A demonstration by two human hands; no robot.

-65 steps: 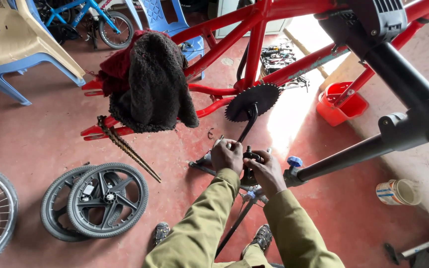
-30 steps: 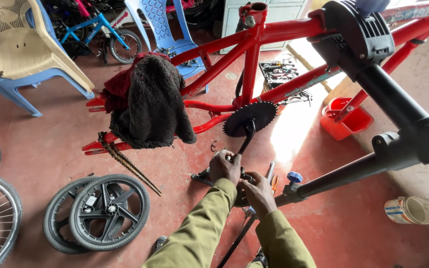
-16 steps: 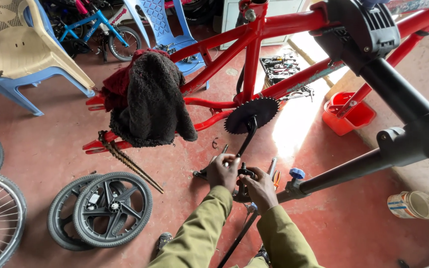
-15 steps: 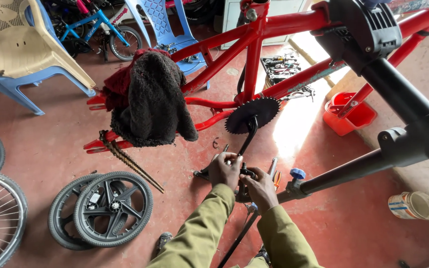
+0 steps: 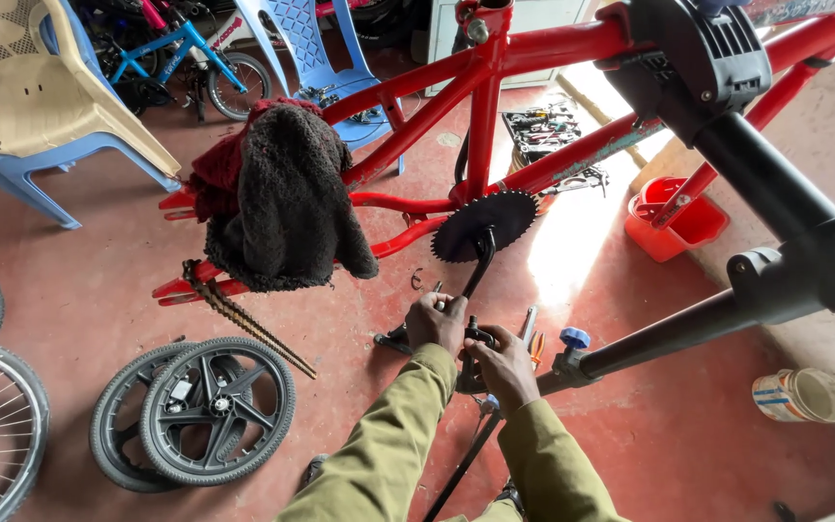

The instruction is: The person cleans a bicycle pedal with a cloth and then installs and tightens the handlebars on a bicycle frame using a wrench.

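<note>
The crank arm point(image 5: 480, 263) runs long axis down from the toothed black chainring point(image 5: 485, 224) toward the hands, tilted slightly, its lower end pointing at the floor. The left hand point(image 5: 437, 322) is closed around that lower end; its grip is clamped on the crank arm. The right hand point(image 5: 504, 360) sits just beside it, touching, fingers curled over a small dark part point(image 5: 476, 335) at the crank's tip; what that part is cannot be made out, and whether the right grip is clamped or merely resting on it cannot be told.

Above the grip: the red bicycle frame point(image 5: 480, 106), held in a black repair stand point(image 5: 727, 116), top cut off by the edge of view. A dark knitted cloth point(image 5: 287, 203) hangs over the frame's rear. Hidden: fingertips of both hands, the crank's end.

Left of the grip, two black wheels point(image 5: 195, 411) lie stacked on the red concrete floor point(image 5: 79, 290). To the right, a red tub point(image 5: 674, 217) and a tin point(image 5: 799, 394). Plastic chairs point(image 5: 41, 97) stand far behind.
</note>
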